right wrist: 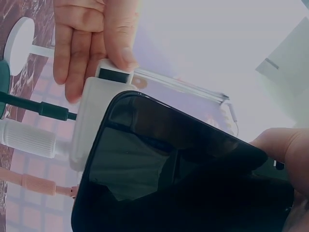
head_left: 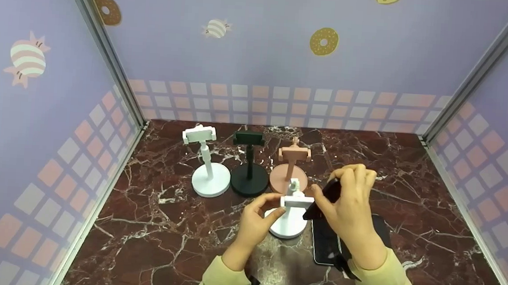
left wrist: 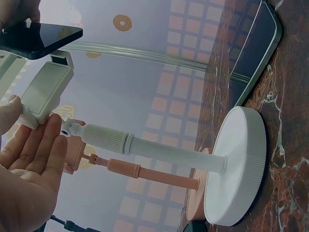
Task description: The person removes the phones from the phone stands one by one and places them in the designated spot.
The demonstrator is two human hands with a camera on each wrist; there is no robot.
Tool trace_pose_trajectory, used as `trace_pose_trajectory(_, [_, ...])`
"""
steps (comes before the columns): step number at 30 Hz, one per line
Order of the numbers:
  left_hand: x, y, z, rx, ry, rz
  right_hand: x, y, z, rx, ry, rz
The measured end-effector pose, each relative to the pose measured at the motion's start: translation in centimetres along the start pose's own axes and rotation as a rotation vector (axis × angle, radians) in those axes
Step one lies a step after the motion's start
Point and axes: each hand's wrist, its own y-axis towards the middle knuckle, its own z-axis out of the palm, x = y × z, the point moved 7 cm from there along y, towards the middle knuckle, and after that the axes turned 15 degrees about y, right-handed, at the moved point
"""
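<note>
A white phone stand (head_left: 287, 225) stands in front of me, its clamp (left wrist: 48, 89) tilted upward. My left hand (head_left: 255, 223) pinches one end of that clamp between thumb and fingers. In my right hand (head_left: 352, 207) I grip a black smartphone (right wrist: 178, 169) by its edges, dark screen showing in the right wrist view. The phone is held at the clamp's other end, tilted; whether it touches the clamp I cannot tell. Beneath my right hand, a dark phone (head_left: 324, 243) lies flat on the table beside the stand's base.
Behind stand another white phone stand (head_left: 210, 179), a black phone stand (head_left: 249, 179) and a pink phone stand (head_left: 288, 177), in a row. A further dark device (head_left: 381, 227) lies partly under my right hand. Patterned walls (head_left: 286, 64) enclose the marbled table (head_left: 163, 230).
</note>
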Motion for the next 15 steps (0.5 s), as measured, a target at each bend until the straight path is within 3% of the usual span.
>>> trace_pose_trajectory(7, [0.5,-0.1,0.1,0.029,0.008,-0.016,-0.6,-0.6,-0.2,0.008,-0.028,0.024])
trace_pose_trajectory(15, [2.1,-0.1,0.6,0.06,0.053,-0.127,-1.4,-1.3,-0.2,0.015,-0.057,0.055])
